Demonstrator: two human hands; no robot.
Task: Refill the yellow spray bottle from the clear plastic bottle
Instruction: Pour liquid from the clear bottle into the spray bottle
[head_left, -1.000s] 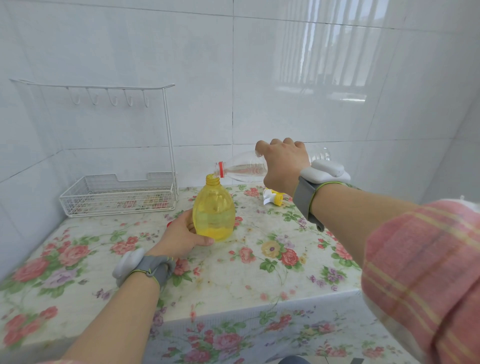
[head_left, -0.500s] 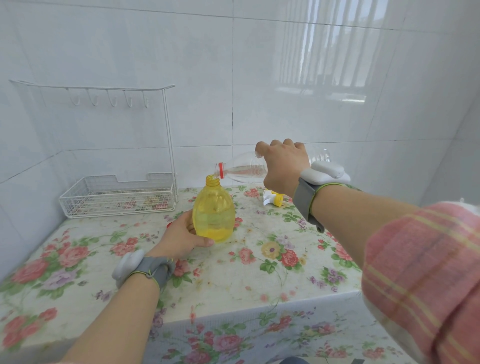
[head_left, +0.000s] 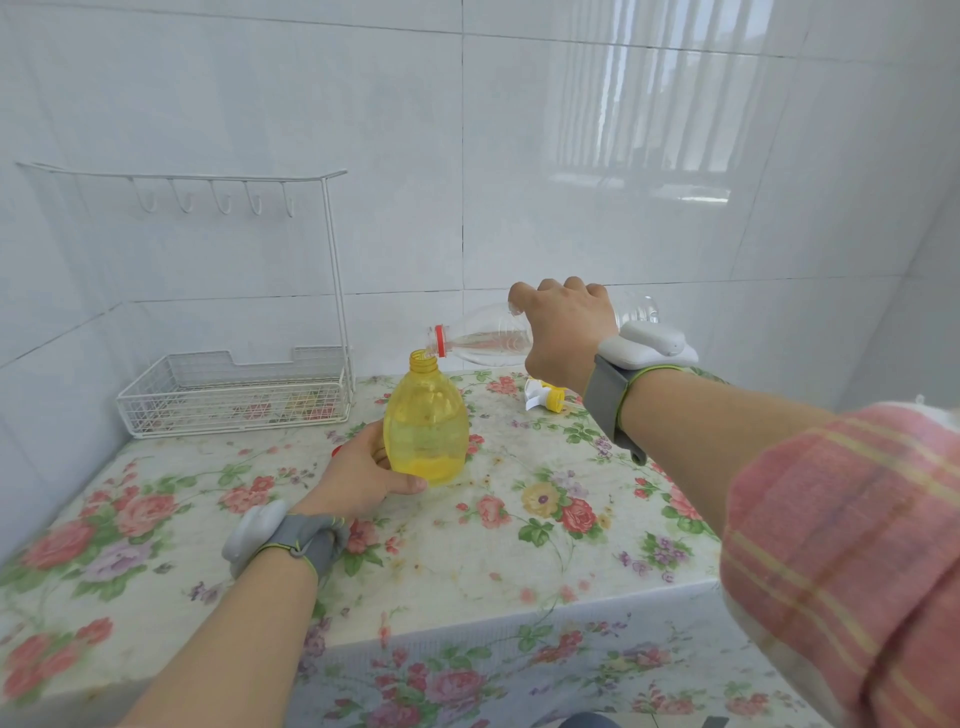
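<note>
The yellow spray bottle (head_left: 426, 423) stood upright on the flowered tablecloth (head_left: 467, 545), its neck open and its spray head off. Liquid filled only the lowest part of it, where the plastic looked a deeper yellow; above that line the body was translucent and I could not say for sure how high the level reached. The left hand (head_left: 363, 475) was wrapped around the bottle's lower left side, thumb across the front near the base, fingers behind and out of sight, closed firmly on it. The right hand (head_left: 563, 332) gripped the clear plastic bottle (head_left: 488, 340) from above around its middle, fingers curled over the top, holding it tipped nearly level with its mouth pointing left. That mouth, ringed by a red collar (head_left: 440, 341), sat just over the yellow bottle's opening, at its right edge. A shallow pool of clear liquid lay along the underside of the tilted bottle, running down toward the neck; whether a stream was actually falling I could not make out. Behind the right wrist, the white and yellow spray head (head_left: 543, 397) lay on its side on the cloth, apart from both bottles. At the back left corner a white wire rack (head_left: 234, 400) stood against the tiled wall (head_left: 363, 130), its basket showing only the cloth's pattern through the mesh, its hooks bare. Both wrists wore grey bands with white modules.
</note>
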